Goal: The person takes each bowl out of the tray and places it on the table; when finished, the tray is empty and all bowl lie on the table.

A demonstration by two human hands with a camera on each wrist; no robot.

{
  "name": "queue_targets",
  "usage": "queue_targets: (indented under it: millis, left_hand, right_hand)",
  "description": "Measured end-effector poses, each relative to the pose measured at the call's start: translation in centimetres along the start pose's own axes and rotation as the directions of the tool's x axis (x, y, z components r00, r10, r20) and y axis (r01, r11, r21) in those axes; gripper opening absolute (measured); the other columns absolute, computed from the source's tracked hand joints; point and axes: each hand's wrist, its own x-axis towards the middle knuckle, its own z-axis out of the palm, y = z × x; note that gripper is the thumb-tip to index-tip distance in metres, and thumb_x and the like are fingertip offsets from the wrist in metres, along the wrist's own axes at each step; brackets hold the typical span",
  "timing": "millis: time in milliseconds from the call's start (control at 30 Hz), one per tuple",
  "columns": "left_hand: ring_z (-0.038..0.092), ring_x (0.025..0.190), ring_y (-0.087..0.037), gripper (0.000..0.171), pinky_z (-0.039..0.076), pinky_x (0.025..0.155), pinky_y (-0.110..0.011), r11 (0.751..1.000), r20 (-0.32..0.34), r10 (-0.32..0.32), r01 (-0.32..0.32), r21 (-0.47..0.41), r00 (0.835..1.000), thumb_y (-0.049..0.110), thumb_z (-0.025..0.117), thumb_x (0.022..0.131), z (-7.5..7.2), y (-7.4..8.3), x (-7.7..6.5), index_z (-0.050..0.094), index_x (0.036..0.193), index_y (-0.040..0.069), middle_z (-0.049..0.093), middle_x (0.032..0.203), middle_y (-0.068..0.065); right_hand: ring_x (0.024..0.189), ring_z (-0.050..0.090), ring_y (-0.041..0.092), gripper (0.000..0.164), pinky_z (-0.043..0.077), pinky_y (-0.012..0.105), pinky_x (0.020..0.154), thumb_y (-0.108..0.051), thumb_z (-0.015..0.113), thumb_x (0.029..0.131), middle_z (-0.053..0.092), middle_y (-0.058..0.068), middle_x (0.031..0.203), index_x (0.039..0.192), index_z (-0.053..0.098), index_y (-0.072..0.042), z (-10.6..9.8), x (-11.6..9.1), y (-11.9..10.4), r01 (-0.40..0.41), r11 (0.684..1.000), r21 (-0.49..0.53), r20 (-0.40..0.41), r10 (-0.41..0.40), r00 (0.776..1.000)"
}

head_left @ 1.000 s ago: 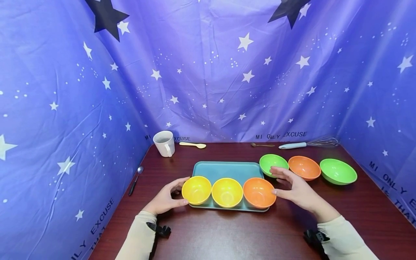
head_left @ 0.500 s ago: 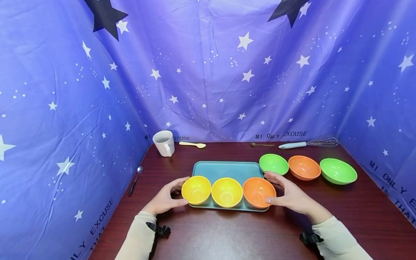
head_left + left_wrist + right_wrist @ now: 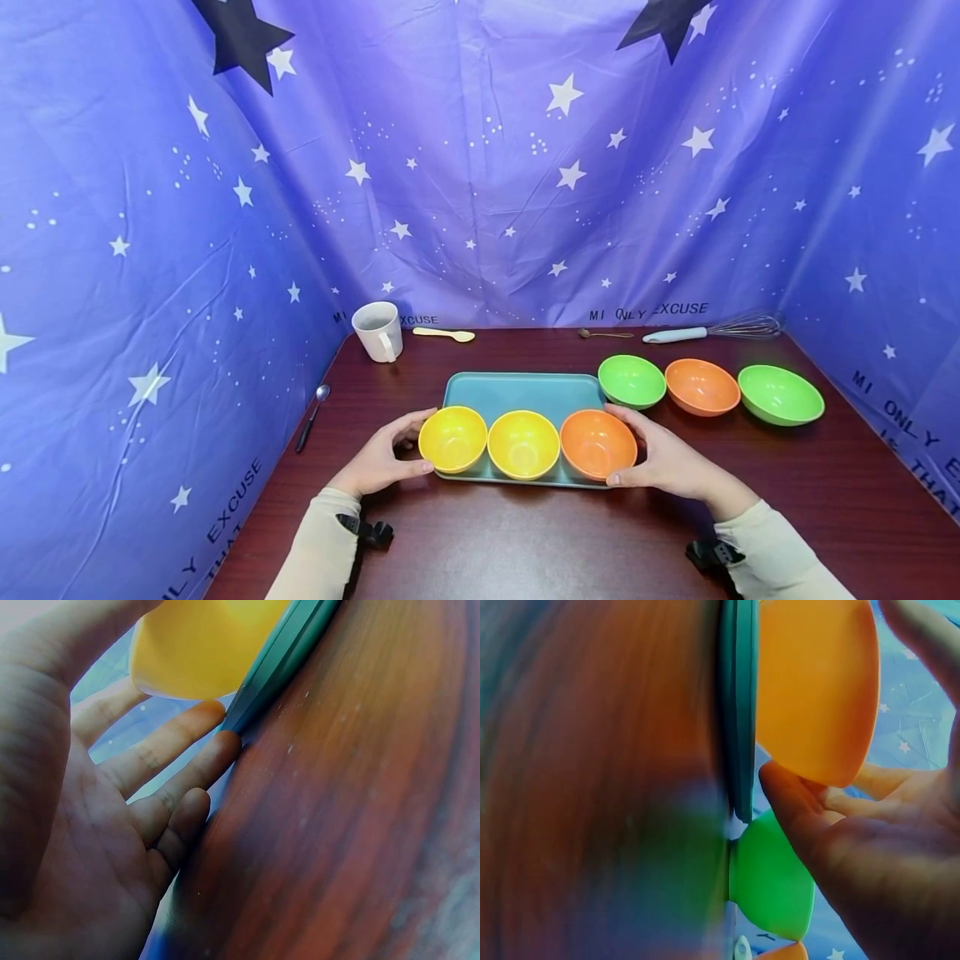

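Note:
Two yellow bowls and an orange bowl (image 3: 598, 445) stand in a row along the near side of a teal tray (image 3: 525, 388). My left hand (image 3: 386, 457) holds the left yellow bowl (image 3: 453, 439), thumb at its front and index finger behind it. In the left wrist view the other fingers (image 3: 191, 750) reach to the tray's edge. My right hand (image 3: 667, 457) curves round the orange bowl's right side, thumb in front and fingers behind; its fingertips sit low by the bowl's wall in the right wrist view. The middle yellow bowl (image 3: 523, 445) sits between the other two.
Right of the tray stand a green bowl (image 3: 632, 382), another orange bowl (image 3: 702, 387) and a larger-looking green bowl (image 3: 780, 396). Along the back lie a whisk (image 3: 712, 330), a small brown spoon (image 3: 604, 335) and a cream spoon (image 3: 444, 335). A white mug (image 3: 378, 332) and dark-handled spoon (image 3: 312, 418) are left.
My right hand has moved left and closed in round the orange bowl, its thumb shifting to the bowl's front. The left hand and the bowls have stayed in place.

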Motion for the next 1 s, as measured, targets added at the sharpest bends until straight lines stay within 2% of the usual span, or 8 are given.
queue_targets:
  millis: [200,700,1000]
  left_hand:
    - [0.063,0.114,-0.025,0.080,0.052,0.097,-0.043,1.000,0.002,-0.005,0.005,0.003,1.000,0.020,0.087,0.087,-0.02,0.03,0.00,0.048,0.157,0.023,0.068,0.128,0.005]
    - [0.063,0.114,-0.023,0.080,0.052,0.097,-0.041,1.000,0.001,0.003,-0.003,0.009,1.000,0.020,0.087,0.087,-0.02,-0.16,0.01,0.048,0.157,0.023,0.067,0.129,0.005]
    - [0.063,0.115,-0.023,0.080,0.052,0.097,-0.041,1.000,0.000,0.004,-0.004,0.003,1.000,0.019,0.087,0.087,-0.04,-0.30,-0.03,0.048,0.157,0.023,0.067,0.129,0.005]
  right_hand:
    - [0.137,0.050,0.032,0.110,0.043,0.037,0.108,-0.035,0.096,0.074,0.048,0.013,0.157,0.160,0.036,-0.003,0.22,0.02,0.26,-0.012,0.999,-0.049,-0.008,0.012,1.000]
    - [0.129,0.056,0.026,0.107,0.046,0.038,0.106,-0.042,0.098,0.070,0.055,0.009,0.150,0.156,0.044,-0.006,0.40,0.20,0.79,-0.024,0.996,-0.085,-0.070,0.018,0.997]
    - [0.128,0.056,0.029,0.105,0.045,0.027,0.104,-0.036,0.098,0.071,0.056,0.011,0.149,0.155,0.044,-0.003,0.18,0.18,0.75,-0.019,0.999,-0.027,-0.088,0.017,0.996]
